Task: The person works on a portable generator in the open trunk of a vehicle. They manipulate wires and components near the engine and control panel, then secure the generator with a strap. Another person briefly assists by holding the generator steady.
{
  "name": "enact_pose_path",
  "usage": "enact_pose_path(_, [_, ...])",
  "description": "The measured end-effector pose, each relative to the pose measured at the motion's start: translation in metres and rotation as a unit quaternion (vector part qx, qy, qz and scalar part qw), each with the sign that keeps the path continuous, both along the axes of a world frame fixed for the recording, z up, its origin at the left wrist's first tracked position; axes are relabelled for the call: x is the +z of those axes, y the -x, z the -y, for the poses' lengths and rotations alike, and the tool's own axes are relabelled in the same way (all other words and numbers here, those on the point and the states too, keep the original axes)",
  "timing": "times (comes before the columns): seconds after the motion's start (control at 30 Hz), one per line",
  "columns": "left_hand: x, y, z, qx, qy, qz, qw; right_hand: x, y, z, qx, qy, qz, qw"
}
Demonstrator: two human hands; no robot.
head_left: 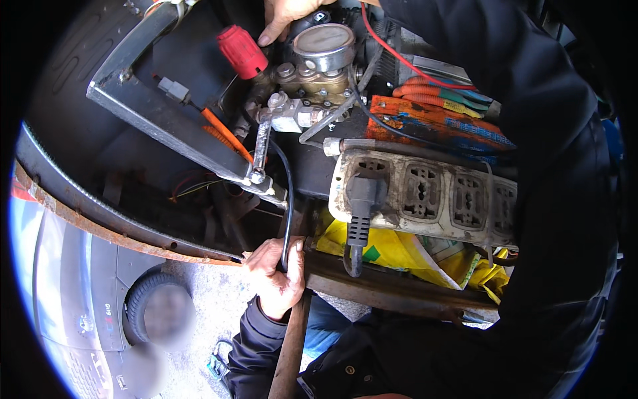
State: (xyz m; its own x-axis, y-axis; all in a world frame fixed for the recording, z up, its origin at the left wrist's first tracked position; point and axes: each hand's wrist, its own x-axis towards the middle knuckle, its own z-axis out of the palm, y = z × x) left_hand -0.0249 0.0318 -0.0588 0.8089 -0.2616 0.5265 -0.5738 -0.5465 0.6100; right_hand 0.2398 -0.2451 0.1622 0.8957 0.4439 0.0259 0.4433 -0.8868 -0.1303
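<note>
Currently, Your Left Hand Grips a Black Cable While Your Right Works by a Red Knob

Down at the lower edge of the metal frame, your left hand (276, 276) is closed around the black cable (290, 193), which runs upward past the metal lever (262, 146). At the top, your right hand (287, 18) has its thumb right at the red knob (242, 52); its other fingers are partly cut off, so you cannot tell whether it clamps anything. Just beside that hand sits a round silver-rimmed gauge (323, 41), above a brass-coloured block (312, 84) with bolts. To the right of the cable lies a dirty white power strip (399, 199), a black plug (365, 193) seated in its leftmost socket. A yellow bag (399, 256) shows beneath the strip, and an orange piece (425, 123) with blue marks lies above it.
</note>
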Motion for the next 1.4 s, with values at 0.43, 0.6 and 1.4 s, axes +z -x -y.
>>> enact_pose_path(0.43, [0.004, -0.002, 0.004, -0.023, 0.003, 0.024, 0.999, -0.012, -0.024, -0.006, 0.076, -0.020, 0.032, 0.996])
enact_pose_path(0.6, [0.003, -0.001, 0.001, -0.018, 0.003, 0.014, 1.000, -0.014, -0.033, -0.014, 0.101, -0.010, 0.053, 0.993])
enact_pose_path(1.4, [-0.001, 0.000, 0.004, 0.014, -0.024, 0.005, 1.000, -0.036, -0.093, -0.032, -0.048, -0.062, -0.172, 0.982])
